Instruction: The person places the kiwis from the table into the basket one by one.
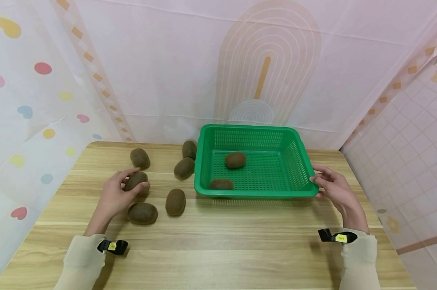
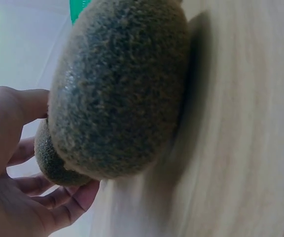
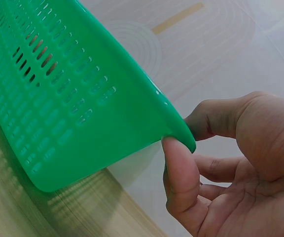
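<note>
From where I stand, the pale wood-grained desk (image 1: 240,245) carries a green basket (image 1: 254,193), five loose kiwis (image 1: 175,202) lying left of it.

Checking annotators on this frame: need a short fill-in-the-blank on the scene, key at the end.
1. The basket is ____ in color.
2. Inside it lie ____ kiwis.
3. Sideways in the head view, they lie nearer its ____ end.
4. The left hand holds a kiwi; the ____ hand grips the basket.

Missing words: green; two; left; right.
</note>
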Tool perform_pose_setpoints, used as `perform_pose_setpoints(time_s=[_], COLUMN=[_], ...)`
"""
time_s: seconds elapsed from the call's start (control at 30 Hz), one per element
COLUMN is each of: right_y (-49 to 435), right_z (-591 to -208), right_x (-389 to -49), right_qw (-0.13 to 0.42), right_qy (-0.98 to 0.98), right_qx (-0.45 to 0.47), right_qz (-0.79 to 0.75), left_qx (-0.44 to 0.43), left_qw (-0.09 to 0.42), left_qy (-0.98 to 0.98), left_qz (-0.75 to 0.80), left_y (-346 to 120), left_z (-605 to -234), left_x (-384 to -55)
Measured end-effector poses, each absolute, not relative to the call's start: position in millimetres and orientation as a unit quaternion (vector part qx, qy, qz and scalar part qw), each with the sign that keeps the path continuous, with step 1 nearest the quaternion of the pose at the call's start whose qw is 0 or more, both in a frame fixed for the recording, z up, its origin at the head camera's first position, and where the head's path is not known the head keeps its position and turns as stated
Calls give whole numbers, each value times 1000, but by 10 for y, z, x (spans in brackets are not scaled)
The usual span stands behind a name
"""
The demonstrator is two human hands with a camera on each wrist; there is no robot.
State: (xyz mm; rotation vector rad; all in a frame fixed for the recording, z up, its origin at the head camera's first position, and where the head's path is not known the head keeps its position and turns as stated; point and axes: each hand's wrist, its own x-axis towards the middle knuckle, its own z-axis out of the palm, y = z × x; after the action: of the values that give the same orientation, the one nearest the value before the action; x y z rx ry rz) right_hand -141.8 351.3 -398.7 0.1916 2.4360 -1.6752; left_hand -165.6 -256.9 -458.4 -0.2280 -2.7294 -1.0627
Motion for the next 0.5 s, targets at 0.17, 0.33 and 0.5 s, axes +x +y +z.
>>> perform_pose_setpoints(time_s=[0.17, 0.33, 0.5], right_y=[3505, 3504, 3503], right_z=[-3976, -3972, -3962], right_x=[-1412, -1411, -1411], right_qw=[87, 84, 88], right_qy=[819, 819, 818], right_qx=[62, 62, 63], right_qz=[-564, -564, -564], left_qx=[-73, -73, -74], left_qw=[108, 115, 124], left_qy=[-923, -921, -916], left_qz=[-363, -365, -374], left_y=[-2544, -2505, -2459], left_z=[-4532, -4489, -4452], left_x=[-1651, -1647, -1664])
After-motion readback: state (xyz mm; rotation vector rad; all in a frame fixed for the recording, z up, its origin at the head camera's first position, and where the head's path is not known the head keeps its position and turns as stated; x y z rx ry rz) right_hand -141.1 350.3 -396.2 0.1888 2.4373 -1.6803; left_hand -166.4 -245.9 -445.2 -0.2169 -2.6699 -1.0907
